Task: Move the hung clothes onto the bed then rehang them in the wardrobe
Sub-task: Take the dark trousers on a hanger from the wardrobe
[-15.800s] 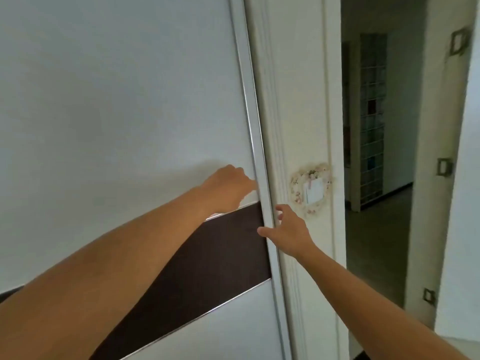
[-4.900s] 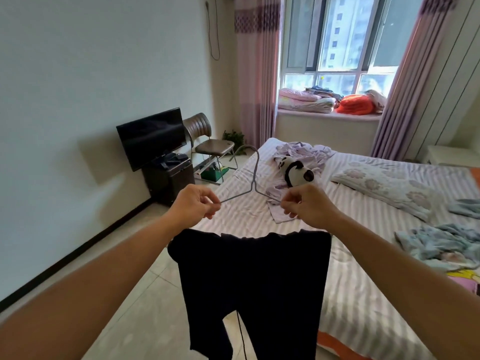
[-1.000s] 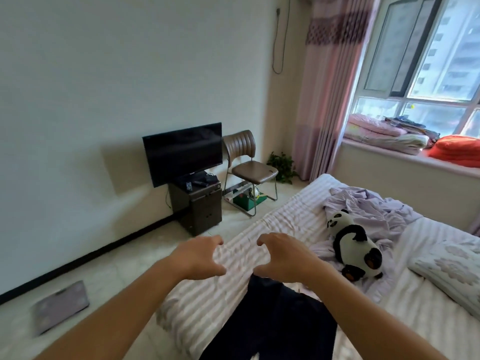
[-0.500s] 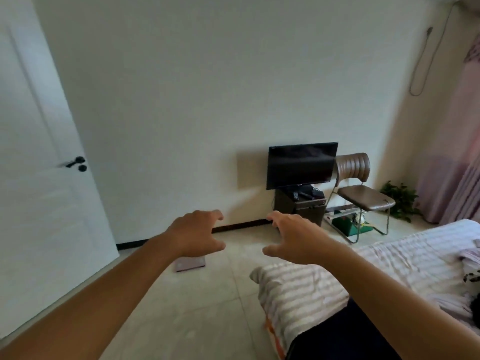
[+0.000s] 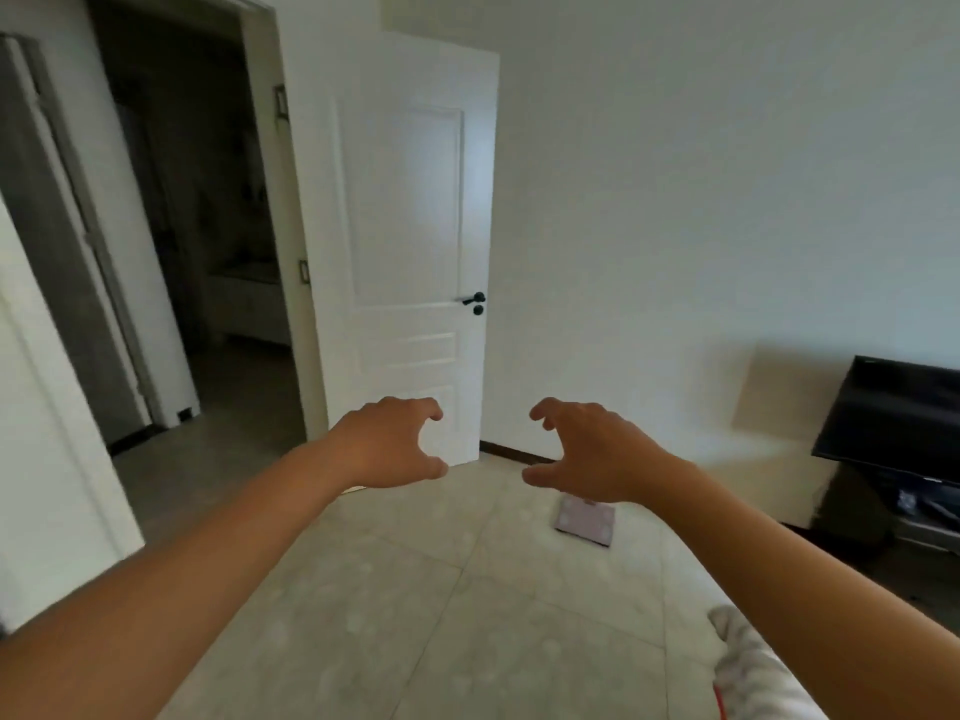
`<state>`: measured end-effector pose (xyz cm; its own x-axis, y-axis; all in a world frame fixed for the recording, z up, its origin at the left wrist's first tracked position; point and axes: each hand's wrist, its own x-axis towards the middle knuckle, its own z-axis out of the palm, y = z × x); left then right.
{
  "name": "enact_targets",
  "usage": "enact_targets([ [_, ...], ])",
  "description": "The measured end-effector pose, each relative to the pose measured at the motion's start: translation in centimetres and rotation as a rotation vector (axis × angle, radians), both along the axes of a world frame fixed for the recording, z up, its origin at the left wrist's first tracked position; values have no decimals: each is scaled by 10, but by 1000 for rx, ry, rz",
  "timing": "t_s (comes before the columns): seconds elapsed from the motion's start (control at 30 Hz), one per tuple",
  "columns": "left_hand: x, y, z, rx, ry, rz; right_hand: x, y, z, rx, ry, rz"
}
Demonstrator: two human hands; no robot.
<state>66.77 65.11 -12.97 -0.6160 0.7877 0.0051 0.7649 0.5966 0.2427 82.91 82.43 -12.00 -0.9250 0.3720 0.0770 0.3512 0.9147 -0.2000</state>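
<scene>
- Left hand (image 5: 387, 444) and right hand (image 5: 584, 452) held out in front at about the same height, well apart, fingers loosely curled, nothing in either.
- Faced an open white door (image 5: 410, 241) and a dark doorway (image 5: 208, 210), with tiled floor (image 5: 363, 615) below.
- Only a striped corner of the bed (image 5: 748, 662) in view at the lower right edge; no hung clothes, hanger or wardrobe visible anywhere, so their whereabouts could not be told.
- Small flat scale (image 5: 584, 522) on the floor near the wall; dark television (image 5: 898, 423) at the far right.
- Judged as between garments: empty hands turned away from the bed, probably heading to fetch more clothes.
- Count of clothes already moved unknowable here; rehanging in the wardrobe apparently not begun.
</scene>
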Motion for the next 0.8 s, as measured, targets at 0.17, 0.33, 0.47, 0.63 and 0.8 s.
enact_targets([
  [0.17,-20,-87,9,-7,11,144,-53,-67,8,-5,19,172],
  [0.33,-44,-187,18,26,2,300,-113,-150,12,-30,15,355],
  [0.47,-73,-264,27,8,31,404,-167,-223,17,-11,25,455],
  [0.63,-103,-350,42,-19,54,481,-227,-310,23,-36,28,550],
  [0.8,-136,-457,53,-31,44,595,-283,-408,37,-64,23,679],
])
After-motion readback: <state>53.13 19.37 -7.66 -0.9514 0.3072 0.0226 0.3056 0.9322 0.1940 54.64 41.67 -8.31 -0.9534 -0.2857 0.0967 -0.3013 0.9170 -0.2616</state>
